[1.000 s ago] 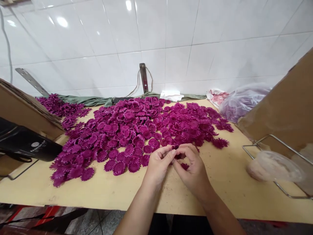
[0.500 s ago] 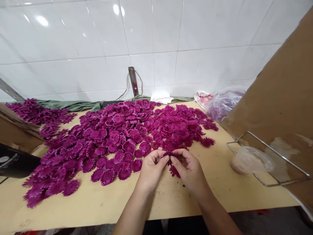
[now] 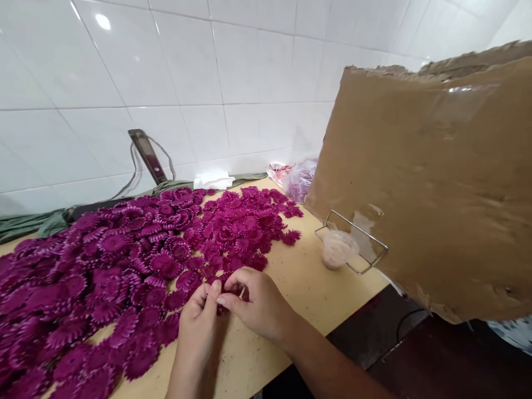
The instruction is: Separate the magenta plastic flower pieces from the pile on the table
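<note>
My left hand (image 3: pixel 199 316) is closed in a pinch, thumb up, at the front edge of a heap of magenta flower pieces. My right hand (image 3: pixel 253 302) pinches from the other side, its fingertips meeting the left ones. Between them is a magenta flower piece, mostly hidden by my fingers. Flat round pieces with frilled, pale-edged rims (image 3: pixel 114 244) fill the left of the table. Behind my hands lie looser, spiky-petalled magenta pieces (image 3: pixel 245 221).
To the right, a clear plastic tub (image 3: pixel 338 249) with pinkish contents sits by a wire stand (image 3: pixel 376 242). A large cardboard sheet (image 3: pixel 428 166) stands behind them. A plastic bag (image 3: pixel 301 180), white tissue (image 3: pixel 214 180) and metal bracket (image 3: pixel 147 155) are along the tiled wall.
The view has swung to the right, showing more of the cardboard and floor. My hands stay together in a pinch, and the flower piece between them is now more hidden.
</note>
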The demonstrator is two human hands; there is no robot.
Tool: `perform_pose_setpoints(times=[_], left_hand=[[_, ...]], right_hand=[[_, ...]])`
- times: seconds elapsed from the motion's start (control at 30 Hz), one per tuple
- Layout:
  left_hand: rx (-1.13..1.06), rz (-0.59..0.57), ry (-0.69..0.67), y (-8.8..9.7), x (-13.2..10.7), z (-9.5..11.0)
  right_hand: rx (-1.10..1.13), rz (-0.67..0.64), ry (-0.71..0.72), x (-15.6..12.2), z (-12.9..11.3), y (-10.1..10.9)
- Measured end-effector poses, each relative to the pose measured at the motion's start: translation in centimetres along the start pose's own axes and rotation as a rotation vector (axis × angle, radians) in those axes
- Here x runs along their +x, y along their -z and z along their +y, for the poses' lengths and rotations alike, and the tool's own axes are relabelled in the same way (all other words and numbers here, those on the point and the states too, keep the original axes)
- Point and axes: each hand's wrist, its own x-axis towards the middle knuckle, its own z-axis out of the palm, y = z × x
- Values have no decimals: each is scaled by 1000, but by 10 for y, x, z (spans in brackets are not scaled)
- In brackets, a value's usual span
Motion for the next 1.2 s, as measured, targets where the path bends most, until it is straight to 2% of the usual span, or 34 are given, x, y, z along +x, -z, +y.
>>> perform_pose_setpoints(times=[0.27, 0.5, 0.6, 0.63, 0.7, 0.8, 0.9, 1.0, 1.1, 1.2], left_hand=[[38, -61, -63, 5, -7, 3], [-6, -6, -103, 4, -5, 5], [-34, 59, -141, 9, -9, 3], [-46, 72, -146, 12, -11, 2], [-73, 76, -128, 15, -16, 0], [-121, 49, -56, 13, -17, 2], [-162, -16, -43, 6, -12, 10], [-145, -53, -58, 1, -5, 14], [-143, -48, -50, -3, -1, 12], [-171, -38, -38, -8, 0, 7]], right_hand=[[23, 58, 65, 5, 5, -1], [93, 134, 2, 16, -7, -4], [12, 270, 2, 36, -5, 8], [-30, 361, -29, 45, -3, 14], [-39, 436, -78, 63, 4, 28], [-21, 394, -70, 85, 13, 39], [-49, 353, -65, 88, 14, 35], [-74, 294, -9, 70, 11, 27], [15, 151, 64, 41, 8, 20], [95, 27, 49, 19, 5, 14]])
